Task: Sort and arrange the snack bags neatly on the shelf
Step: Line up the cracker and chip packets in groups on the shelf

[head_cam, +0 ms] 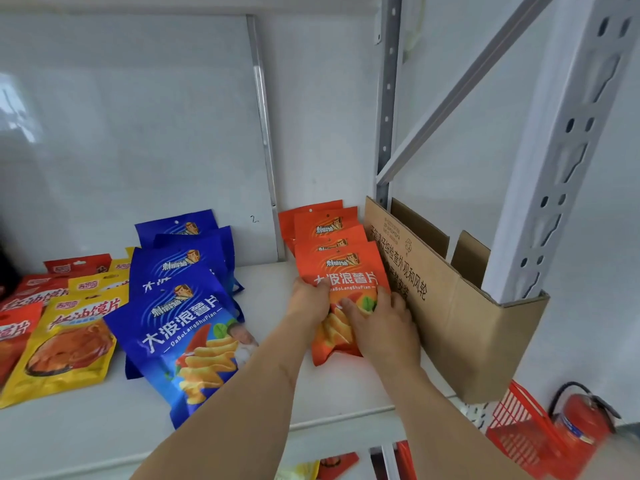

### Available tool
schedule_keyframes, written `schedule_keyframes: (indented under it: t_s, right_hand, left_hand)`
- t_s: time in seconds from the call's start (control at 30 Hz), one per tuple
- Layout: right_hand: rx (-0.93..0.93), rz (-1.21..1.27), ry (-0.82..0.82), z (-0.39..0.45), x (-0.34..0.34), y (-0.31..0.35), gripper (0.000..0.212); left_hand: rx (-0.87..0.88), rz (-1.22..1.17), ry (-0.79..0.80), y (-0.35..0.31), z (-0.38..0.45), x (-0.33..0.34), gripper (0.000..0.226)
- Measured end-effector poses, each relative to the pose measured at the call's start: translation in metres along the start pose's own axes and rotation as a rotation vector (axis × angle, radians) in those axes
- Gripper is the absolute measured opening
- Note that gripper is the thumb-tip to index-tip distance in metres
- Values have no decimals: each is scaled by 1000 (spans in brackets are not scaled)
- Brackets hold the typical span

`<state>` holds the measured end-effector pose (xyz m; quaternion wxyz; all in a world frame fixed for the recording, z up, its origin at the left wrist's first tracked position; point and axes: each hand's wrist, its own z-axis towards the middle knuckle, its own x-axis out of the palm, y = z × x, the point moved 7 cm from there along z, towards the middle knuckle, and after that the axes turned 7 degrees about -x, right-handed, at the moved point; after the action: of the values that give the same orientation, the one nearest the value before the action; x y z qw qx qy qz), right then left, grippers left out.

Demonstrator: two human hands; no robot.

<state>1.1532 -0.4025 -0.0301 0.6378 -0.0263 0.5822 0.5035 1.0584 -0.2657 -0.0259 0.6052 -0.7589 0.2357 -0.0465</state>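
Front orange foil chip bag, frame centre: gripped by left hand and right hand. Risk: nudging topples the leaning row behind.

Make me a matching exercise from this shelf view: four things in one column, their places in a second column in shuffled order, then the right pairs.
Things:
1. orange chip bags
2. blue chip bags
3. cardboard box
4. yellow bags

Places:
A. at the shelf's right end, round the upright post
B. left of the blue row
C. in the middle of the shelf, overlapping in a row
D. beside the box, front one held by both hands

Pairs: 1-D, 2-C, 3-A, 4-B
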Motion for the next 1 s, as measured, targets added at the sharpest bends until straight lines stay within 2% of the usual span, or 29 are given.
schedule_keyframes:
  t_s: [0.17, 0.37, 0.53, 0.73, 0.87, 1.0]
  right_hand:
    - [-109, -55, -148, -7, -14, 9, 71]
    - [-157, -95, -180, -10, -22, 13, 57]
    - [-248, -107, -224, -14, -34, 40, 50]
    - [-395, -50, -169, -26, -27, 97, 45]
    - [-502, 60, -78, -39, -8, 136, 43]
    - [-471, 172, 87, -53, 22, 166, 54]
  left_hand:
    - [47, 82, -72, -6, -13, -6, 45]
    - [229, 253, -131, -24, -47, -27, 41]
    - [293, 463, -261, -24, -65, -65, 53]
    - [385, 628, -530, -6, -82, -130, 51]
    - [249, 505, -717, 21, -89, -191, 64]
    - [4, 176, -680, 56, -72, -236, 68]
